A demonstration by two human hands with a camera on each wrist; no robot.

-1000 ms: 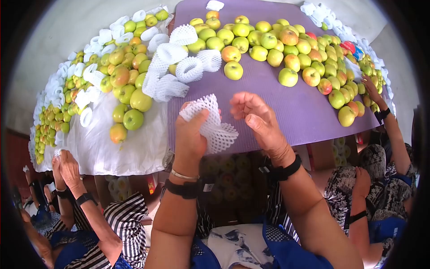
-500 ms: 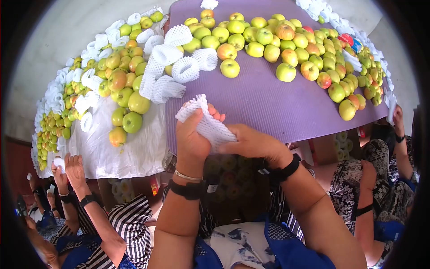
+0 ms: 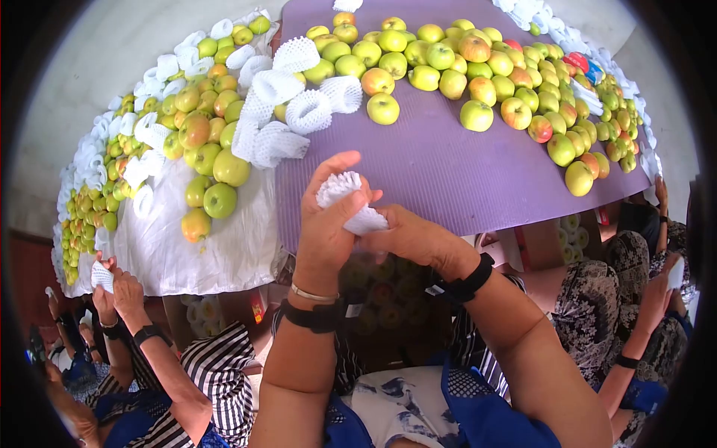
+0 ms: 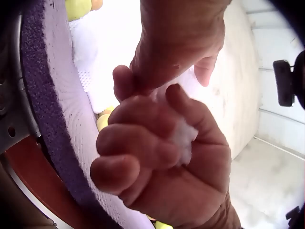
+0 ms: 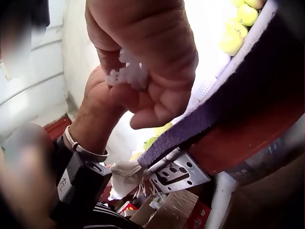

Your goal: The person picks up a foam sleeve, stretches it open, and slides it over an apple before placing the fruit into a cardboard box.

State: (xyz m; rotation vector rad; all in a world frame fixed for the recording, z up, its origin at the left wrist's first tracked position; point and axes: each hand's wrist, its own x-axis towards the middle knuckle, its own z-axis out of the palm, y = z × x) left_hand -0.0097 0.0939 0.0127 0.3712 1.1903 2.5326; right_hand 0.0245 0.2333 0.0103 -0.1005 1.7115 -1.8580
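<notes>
A white foam net sleeve [image 3: 366, 219] is bunched between both hands above the front part of the purple mat [image 3: 433, 179]. My left hand [image 3: 326, 228] grips it, the thumb across its front and the index finger stretched beyond its upper end. From the other side my right hand [image 3: 422, 235] pinches the lower end. In the left wrist view the left fingers curl round the crumpled foam [image 4: 185, 143], much of it hidden in the palm. The right wrist view has a ragged end of the net [image 5: 128, 74] poking out between the right thumb and fingers.
Yellow-green apples [image 3: 478, 48] spread across the back and right of the mat. Loose foam nets [image 3: 308, 112] lie at its left edge, beside more apples on a white cloth [image 3: 160, 231]. Boxes stand under the table. Other people's hands [image 3: 127, 291] work at left and right.
My right hand has come in from open and apart to pinch the net's lower end. The net, earlier spread out, is now squeezed smaller. The person at right has raised a hand with something white.
</notes>
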